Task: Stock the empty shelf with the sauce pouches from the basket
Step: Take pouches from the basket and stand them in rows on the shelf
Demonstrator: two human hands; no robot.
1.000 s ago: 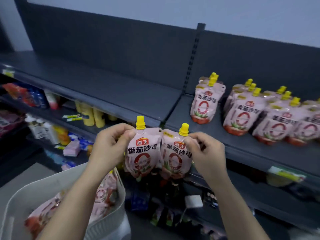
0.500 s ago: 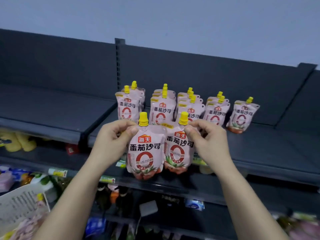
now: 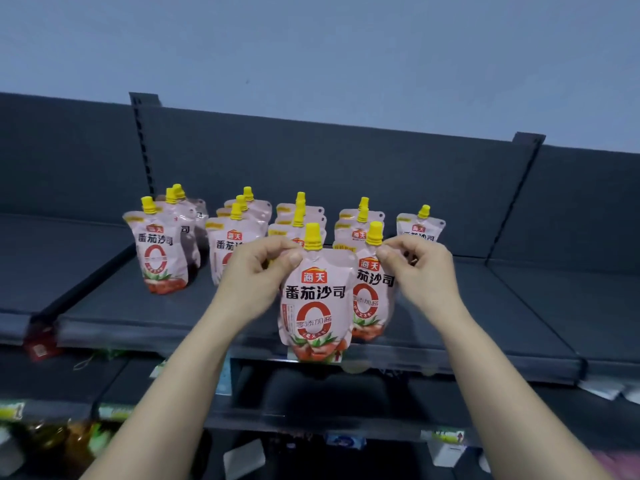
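My left hand (image 3: 258,271) pinches the top corner of a pink sauce pouch (image 3: 313,306) with a yellow cap, held upright over the front edge of the dark shelf (image 3: 173,317). My right hand (image 3: 415,268) pinches the top of a second pouch (image 3: 370,299), partly hidden behind the first. Several matching pouches (image 3: 159,251) stand in rows further back on the shelf, the rear ones hidden behind the front ones. The basket is out of view.
The shelf continues to the left (image 3: 52,258) and right (image 3: 571,289) past upright dividers. A lower shelf (image 3: 311,403) with price tags and assorted goods sits below. A pale wall rises behind the shelf back panel.
Both hands have carried the two pouches up and forward towards the shelf. The view turned right and rose, so the basket dropped out of sight and the stocked rows came to the centre.
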